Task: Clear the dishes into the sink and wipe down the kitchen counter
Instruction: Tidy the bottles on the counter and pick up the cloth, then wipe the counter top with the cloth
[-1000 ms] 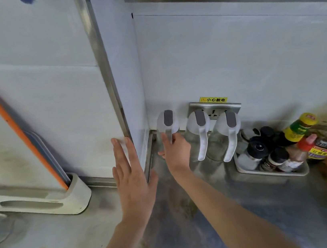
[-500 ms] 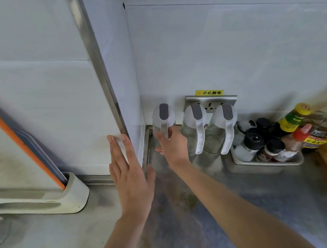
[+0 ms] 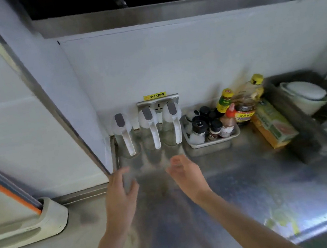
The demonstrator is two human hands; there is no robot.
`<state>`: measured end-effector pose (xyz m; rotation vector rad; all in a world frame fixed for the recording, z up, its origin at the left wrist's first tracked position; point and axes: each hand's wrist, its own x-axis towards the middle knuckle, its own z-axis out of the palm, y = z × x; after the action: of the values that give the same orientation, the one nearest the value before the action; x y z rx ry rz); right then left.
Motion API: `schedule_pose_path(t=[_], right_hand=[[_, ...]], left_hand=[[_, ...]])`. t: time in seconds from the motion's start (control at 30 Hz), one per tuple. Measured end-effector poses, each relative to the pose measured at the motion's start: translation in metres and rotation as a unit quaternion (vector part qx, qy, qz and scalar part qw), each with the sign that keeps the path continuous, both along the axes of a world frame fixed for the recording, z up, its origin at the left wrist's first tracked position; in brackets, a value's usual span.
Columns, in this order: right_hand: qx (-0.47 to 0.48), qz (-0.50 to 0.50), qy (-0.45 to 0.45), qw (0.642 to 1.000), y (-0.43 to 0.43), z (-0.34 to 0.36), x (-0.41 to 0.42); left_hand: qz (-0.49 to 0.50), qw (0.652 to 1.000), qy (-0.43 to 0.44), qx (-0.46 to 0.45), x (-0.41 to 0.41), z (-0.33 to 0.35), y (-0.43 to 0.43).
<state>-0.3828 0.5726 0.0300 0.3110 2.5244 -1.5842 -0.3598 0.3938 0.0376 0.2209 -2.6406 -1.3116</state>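
counter (image 3: 240, 186): tray (image 3: 211, 143) holds small bottles (image 3: 200, 128); three dispensers (image 3: 150, 129) beside, apparently empty

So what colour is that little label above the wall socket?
Yellow, with dark characters; the label sits just above the socket, seen in the head view.

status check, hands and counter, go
Left hand, right hand open, empty, over steel counter. No cloth in view. Three dispensers and condiment tray crowd the back wall.
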Motion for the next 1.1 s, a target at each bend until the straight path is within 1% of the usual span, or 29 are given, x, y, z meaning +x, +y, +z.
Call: schedule_pose_path(t=[0.07,0.17,0.3,0.43,0.6,0.73,0.83,0.9,0.97,1.03,1.07,1.1], right_hand=[[0.021,-0.030,-0.003,0.999,0.029,-0.005,0.026],[0.047,-0.068,-0.020,0.996,0.072,-0.022,0.068],[0.090,-0.101,-0.036,0.990,0.126,-0.035,0.127],[0.104,-0.193,-0.044,0.975,0.181,-0.040,0.185],[0.088,-0.322,-0.015,0.943,0.248,-0.037,0.267],[0.080,-0.404,-0.009,0.911,0.305,-0.027,0.333],[0.072,-0.469,-0.003,0.880,0.350,-0.023,0.384],[0.076,-0.485,-0.016,0.871,0.382,-0.024,0.418],[0.065,-0.499,-0.034,0.864,0.410,-0.023,0.452],[0.065,-0.525,-0.032,0.848,0.434,-0.020,0.485],[0.068,-0.530,-0.032,0.845,0.444,-0.018,0.499],[0.074,-0.526,-0.034,0.847,0.454,-0.016,0.511]], left_hand=[[-0.074,0.995,-0.051,0.045,0.007,-0.012,0.019],[-0.139,0.983,-0.099,0.072,0.018,-0.032,0.058],[-0.232,0.960,-0.143,0.070,0.037,-0.055,0.126],[-0.321,0.925,-0.188,0.070,0.060,-0.065,0.202],[-0.435,0.879,-0.189,0.046,0.098,-0.053,0.297],[-0.504,0.841,-0.187,0.051,0.143,-0.033,0.375],[-0.540,0.818,-0.189,0.051,0.181,-0.021,0.434],[-0.561,0.806,-0.182,0.047,0.207,-0.020,0.472],[-0.586,0.788,-0.186,0.035,0.235,-0.022,0.510],[-0.604,0.773,-0.193,0.030,0.262,-0.020,0.547],[-0.604,0.772,-0.194,0.037,0.274,-0.016,0.565],[-0.594,0.779,-0.195,0.053,0.281,-0.010,0.582]])
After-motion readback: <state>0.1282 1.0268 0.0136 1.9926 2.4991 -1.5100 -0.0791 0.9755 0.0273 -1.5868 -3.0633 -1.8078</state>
